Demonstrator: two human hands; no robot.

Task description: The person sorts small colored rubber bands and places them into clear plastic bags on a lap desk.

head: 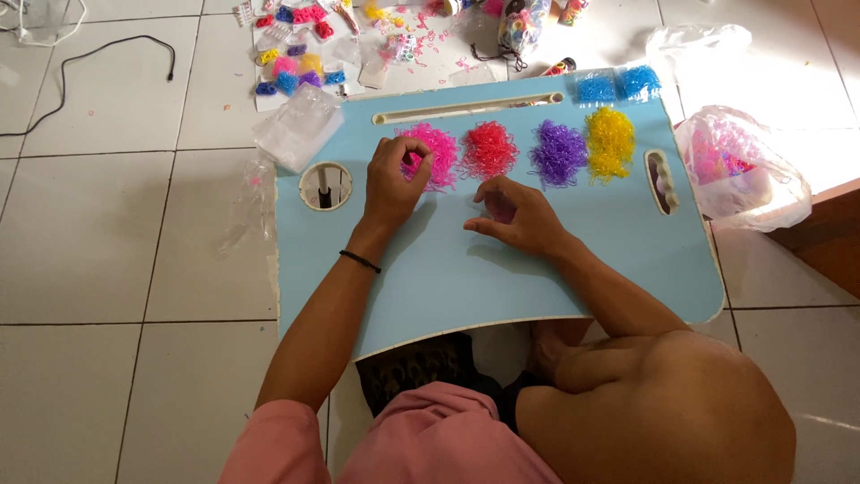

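Four heaps of small elastic bands lie in a row across the far half of the light blue desk (466, 269): a pink heap (436, 152), a red heap (489, 149), a purple heap (559, 153) and a yellow heap (610, 142), each just beside the next but apart. From my remote station I note the left hand (394, 179) resting on the desk at the near left edge of the pink heap, its fingers curled in and pinched together among the pink bands; I take it that a band or two is caught between thumb and forefinger, though the view is too coarse to confirm. A black band sits on the left wrist. The right hand (512, 215) lies on the desk just below the red heap, fingers bent inward and thumb extended toward the left hand; whether it holds anything I cannot tell. The two hands are near each other but not touching.

The desk has a round hole (325, 185) at its left side, a long slot (468, 107) along the far edge and an oval handle opening (661, 181) at the right. Two blue heaps (616, 85) sit at the far right corner. A clear plastic box (297, 127) overlaps the far left corner. On the white tiled floor (98, 233) beyond lie more coloured bands and packets, a black cable (98, 63) at the left, and a clear bag (739, 166) of mixed bands at the right.
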